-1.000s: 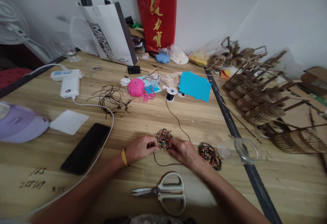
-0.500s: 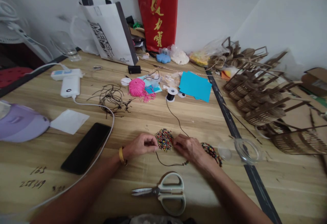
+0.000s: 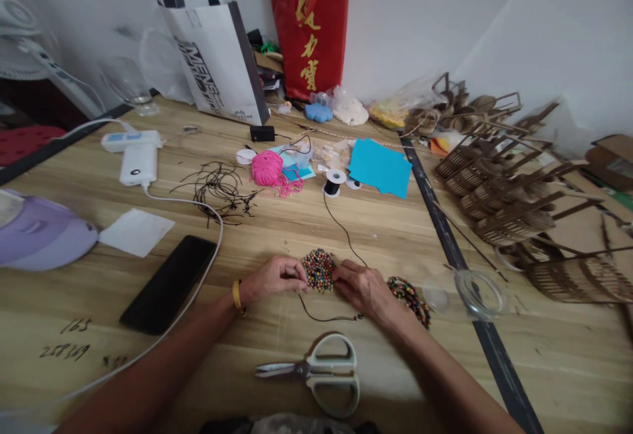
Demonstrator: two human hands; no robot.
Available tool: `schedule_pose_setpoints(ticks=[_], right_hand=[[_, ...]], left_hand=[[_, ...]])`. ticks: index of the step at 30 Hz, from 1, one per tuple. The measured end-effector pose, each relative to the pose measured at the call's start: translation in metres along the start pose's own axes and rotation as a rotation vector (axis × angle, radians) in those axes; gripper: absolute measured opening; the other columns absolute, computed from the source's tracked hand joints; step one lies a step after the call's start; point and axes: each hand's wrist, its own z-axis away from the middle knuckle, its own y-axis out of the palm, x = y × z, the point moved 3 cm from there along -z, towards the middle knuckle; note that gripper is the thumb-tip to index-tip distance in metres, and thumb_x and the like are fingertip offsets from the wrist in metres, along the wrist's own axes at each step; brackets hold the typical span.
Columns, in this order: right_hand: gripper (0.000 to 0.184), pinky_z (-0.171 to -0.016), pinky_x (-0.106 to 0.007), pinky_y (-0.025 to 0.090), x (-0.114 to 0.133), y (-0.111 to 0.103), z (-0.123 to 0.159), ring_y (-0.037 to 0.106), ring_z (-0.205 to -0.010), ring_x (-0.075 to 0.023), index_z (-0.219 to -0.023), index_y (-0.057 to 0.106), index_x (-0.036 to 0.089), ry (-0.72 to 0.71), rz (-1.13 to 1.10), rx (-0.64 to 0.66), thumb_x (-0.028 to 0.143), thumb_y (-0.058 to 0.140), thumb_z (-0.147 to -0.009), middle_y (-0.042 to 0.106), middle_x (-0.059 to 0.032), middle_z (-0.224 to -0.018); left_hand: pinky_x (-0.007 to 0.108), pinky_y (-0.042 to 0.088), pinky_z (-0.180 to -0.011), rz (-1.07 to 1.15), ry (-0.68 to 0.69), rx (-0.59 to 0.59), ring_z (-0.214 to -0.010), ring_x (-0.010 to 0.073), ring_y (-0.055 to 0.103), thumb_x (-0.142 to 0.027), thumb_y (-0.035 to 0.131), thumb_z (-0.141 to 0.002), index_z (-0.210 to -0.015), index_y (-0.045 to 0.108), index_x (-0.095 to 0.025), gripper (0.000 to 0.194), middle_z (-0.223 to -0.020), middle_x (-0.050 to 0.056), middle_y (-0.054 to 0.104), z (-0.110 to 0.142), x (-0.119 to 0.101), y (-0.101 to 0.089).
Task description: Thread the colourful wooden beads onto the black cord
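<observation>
A small pile of multicoloured beads (image 3: 319, 269) lies on the wooden table (image 3: 346, 223) between my hands. My left hand (image 3: 273, 277) is pinched at the pile's left edge, its fingertips closed on a thin black cord (image 3: 321, 315) that loops toward me. My right hand (image 3: 362, 287) rests at the pile's right edge with fingers curled, pinching at the beads; what it holds is too small to see. The cord runs back to a black spool (image 3: 333, 182). A second heap of beads (image 3: 409, 295) lies just right of my right wrist.
Grey-handled scissors (image 3: 321, 371) lie near the front edge. A black phone (image 3: 169, 283), white cable and power bank (image 3: 139, 164) sit left. Pink yarn (image 3: 267, 170), blue paper (image 3: 380, 167), a clear lid (image 3: 481, 291) and wooden lattice pieces (image 3: 499, 183) lie further off.
My right hand has shifted slightly, and the cord's loop below the beads has moved a little. The view has drifted slightly.
</observation>
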Motion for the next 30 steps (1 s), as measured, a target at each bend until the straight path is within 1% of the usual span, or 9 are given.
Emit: schedule_pose_setpoints(ticks=[6,10,15,18,20,24,26,30], right_hand=[[0.012,-0.060,-0.021,0.036,0.003,0.003,0.000,0.059,-0.076,-0.0124,-0.093,0.061,0.022,-0.004,0.034,0.002,0.015,0.052,-0.089,0.062,-0.0008,-0.090],[0.012,-0.060,-0.021,0.036,0.005,0.005,0.000,0.059,-0.075,-0.0129,-0.093,0.061,0.021,-0.013,0.079,0.004,0.015,0.052,-0.088,0.062,-0.0021,-0.091],[0.012,-0.060,-0.021,0.036,0.008,0.006,0.000,0.059,-0.075,-0.0133,-0.091,0.060,0.018,-0.025,0.116,0.015,0.014,0.050,-0.090,0.062,-0.0040,-0.089],[0.011,-0.059,-0.021,0.037,0.009,0.005,0.001,0.058,-0.075,-0.0137,-0.090,0.060,0.018,-0.052,0.128,-0.029,0.014,0.049,-0.090,0.061,-0.0041,-0.087],[0.010,-0.059,-0.021,0.039,0.010,0.004,0.001,0.058,-0.074,-0.0137,-0.091,0.059,0.019,-0.085,0.071,-0.094,0.016,0.050,-0.090,0.061,-0.0041,-0.087],[0.009,-0.063,-0.022,0.044,0.016,0.006,0.002,0.059,-0.073,-0.0139,-0.092,0.057,0.019,-0.187,-0.222,-0.266,0.016,0.048,-0.091,0.062,-0.0052,-0.085],[0.008,-0.064,-0.023,0.046,0.021,0.010,0.002,0.059,-0.073,-0.0147,-0.091,0.057,0.019,-0.214,-0.344,-0.344,0.017,0.049,-0.090,0.062,-0.0057,-0.082],[0.006,-0.063,-0.025,0.047,0.030,0.020,0.001,0.059,-0.071,-0.0151,-0.089,0.057,0.019,-0.217,-0.478,-0.420,0.016,0.052,-0.088,0.063,-0.0056,-0.080]], left_hand=[[0.023,0.050,-0.061,0.060,-0.048,-0.018,-0.064,0.0137,0.066,-0.030,0.074,-0.069,-0.085,0.063,-0.010,0.027,-0.079,0.009,0.074,-0.001,0.003,-0.002],[0.022,0.051,-0.061,0.059,-0.081,-0.023,-0.062,0.0130,0.066,-0.029,0.075,-0.068,-0.086,0.066,-0.009,0.028,-0.079,0.010,0.075,-0.001,0.005,-0.002],[0.022,0.051,-0.061,0.035,-0.064,-0.006,-0.063,0.0128,0.066,-0.030,0.073,-0.069,-0.086,0.069,-0.010,0.027,-0.079,0.009,0.075,-0.001,0.008,-0.002],[0.022,0.051,-0.061,0.021,-0.059,-0.009,-0.062,0.0126,0.066,-0.032,0.072,-0.071,-0.085,0.069,-0.009,0.027,-0.078,0.009,0.074,-0.001,0.009,-0.003],[0.022,0.051,-0.059,0.026,-0.050,-0.011,-0.060,0.0127,0.065,-0.034,0.072,-0.071,-0.082,0.068,-0.009,0.028,-0.076,0.009,0.074,-0.002,0.010,-0.003],[0.023,0.050,-0.059,0.014,-0.043,-0.013,-0.060,0.0127,0.063,-0.035,0.071,-0.072,-0.080,0.065,-0.009,0.028,-0.074,0.007,0.072,-0.002,0.008,-0.001],[0.023,0.049,-0.060,-0.005,-0.033,-0.016,-0.060,0.0123,0.062,-0.034,0.070,-0.072,-0.078,0.064,-0.010,0.026,-0.071,0.006,0.070,-0.001,0.006,0.000],[0.021,0.045,-0.061,-0.086,0.040,-0.043,-0.062,0.0113,0.058,-0.029,0.069,-0.073,-0.075,0.064,-0.010,0.019,-0.068,0.002,0.066,0.000,-0.002,0.003]])
